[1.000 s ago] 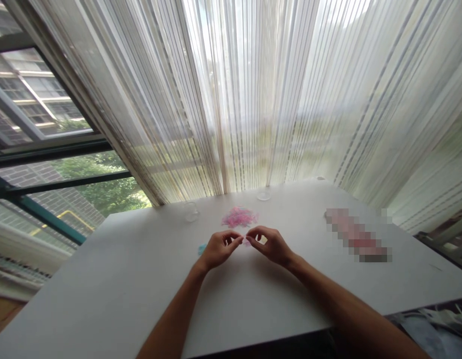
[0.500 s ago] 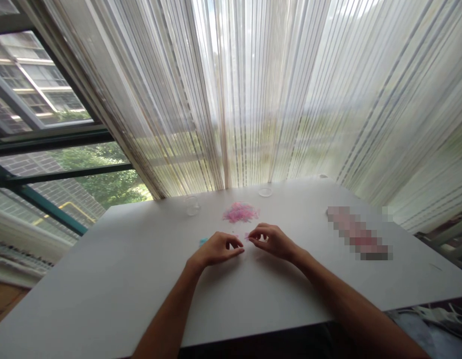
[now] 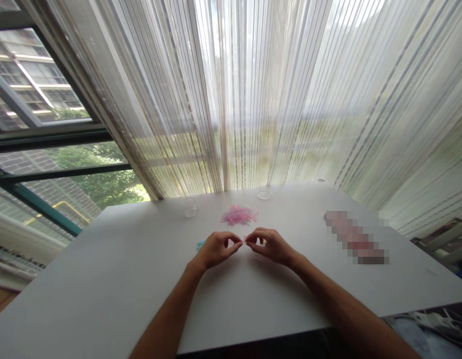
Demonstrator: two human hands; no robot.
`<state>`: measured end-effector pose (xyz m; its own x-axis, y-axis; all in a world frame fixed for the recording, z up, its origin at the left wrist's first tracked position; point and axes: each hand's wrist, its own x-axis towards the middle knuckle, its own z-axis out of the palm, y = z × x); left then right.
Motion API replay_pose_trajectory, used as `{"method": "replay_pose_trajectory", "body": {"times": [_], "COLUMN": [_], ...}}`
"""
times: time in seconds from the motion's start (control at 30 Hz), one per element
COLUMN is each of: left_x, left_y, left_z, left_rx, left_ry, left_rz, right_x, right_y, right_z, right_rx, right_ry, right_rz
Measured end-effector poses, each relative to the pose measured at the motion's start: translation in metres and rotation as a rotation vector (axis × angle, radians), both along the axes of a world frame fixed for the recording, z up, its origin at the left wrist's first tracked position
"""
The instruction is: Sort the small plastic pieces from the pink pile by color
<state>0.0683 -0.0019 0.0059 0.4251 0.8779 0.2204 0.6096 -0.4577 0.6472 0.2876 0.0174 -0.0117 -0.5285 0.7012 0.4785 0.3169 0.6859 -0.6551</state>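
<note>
My left hand and my right hand meet at the fingertips over the white table. A tiny pink rubber band shows between their pinched fingertips, and it looks held by both hands. Just beyond them lies a loose pile of pink and lilac rubber bands. A small turquoise bunch of bands sits beside my left hand, partly hidden by it.
A clear glass cup and a shallow clear dish stand at the table's far edge. A pixelated, unreadable long object lies to the right. A sheer striped curtain hangs behind the table, with an open window at left.
Since half a second ago my hands have come together, with fingertips now meeting around the pink band. The view has shifted slightly.
</note>
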Motion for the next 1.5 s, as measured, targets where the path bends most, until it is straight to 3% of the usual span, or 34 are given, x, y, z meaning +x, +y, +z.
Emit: {"method": "replay_pose_trajectory", "body": {"times": [0.3,0.53,0.7,1.13,1.5], "left_x": [-0.009,-0.036,-0.05,-0.036,-0.037], "left_y": [0.005,0.018,0.022,0.022,0.02], "left_z": [0.0,0.004,0.0,-0.015,-0.013], "left_rx": [0.012,0.067,0.051,-0.059,-0.052], "left_ry": [-0.023,-0.079,0.003,0.08,0.086], "left_rz": [0.011,0.143,0.163,0.086,0.081], "right_x": [0.001,0.004,0.005,0.005,0.006], "right_y": [0.0,0.004,0.008,0.008,0.01], "right_z": [0.001,0.001,-0.004,-0.004,-0.006], "right_rx": [0.026,0.054,0.062,0.043,0.039], "right_ry": [-0.002,-0.01,-0.019,-0.016,-0.021], "right_rz": [-0.023,-0.076,-0.1,-0.098,-0.089]}}
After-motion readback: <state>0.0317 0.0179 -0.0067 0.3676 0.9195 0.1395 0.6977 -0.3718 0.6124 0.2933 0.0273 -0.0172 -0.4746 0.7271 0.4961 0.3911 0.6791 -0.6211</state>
